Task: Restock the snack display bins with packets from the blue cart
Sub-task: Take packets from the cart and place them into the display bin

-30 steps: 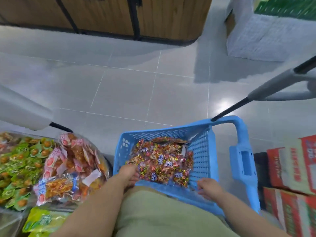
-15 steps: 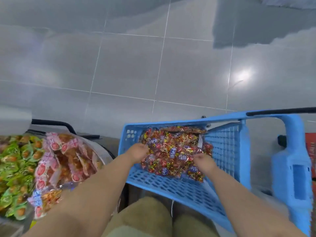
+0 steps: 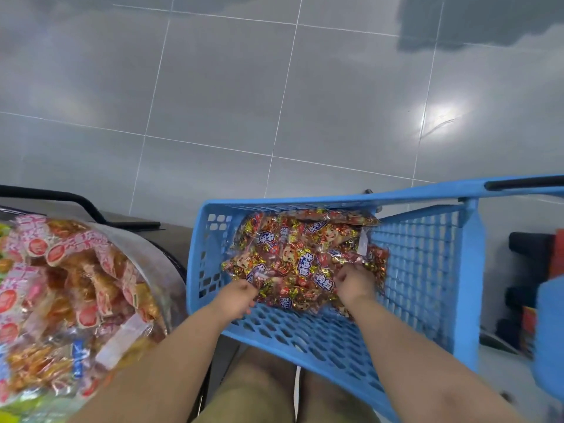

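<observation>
The blue cart (image 3: 427,270) of perforated plastic stands in front of me at lower centre. Inside it lies a clear bag of small red and gold snack packets (image 3: 299,251). My left hand (image 3: 236,299) grips the bag's near left edge with curled fingers. My right hand (image 3: 355,283) grips the near right edge the same way. A display bin (image 3: 158,254) with a curved clear wall sits at the left, filled with pink and orange snack packets (image 3: 70,288).
Grey tiled floor (image 3: 274,102) spreads beyond the cart. A black bar (image 3: 82,199) runs behind the bin. Red and dark boxes (image 3: 537,270) stand at the right edge. The cart's black-gripped handle (image 3: 525,181) reaches to the right. My knees are below.
My head tilted down and the view closed in on the cart. Both hands moved from the cart's near rim into it and took hold of the snack bag's near edge.
</observation>
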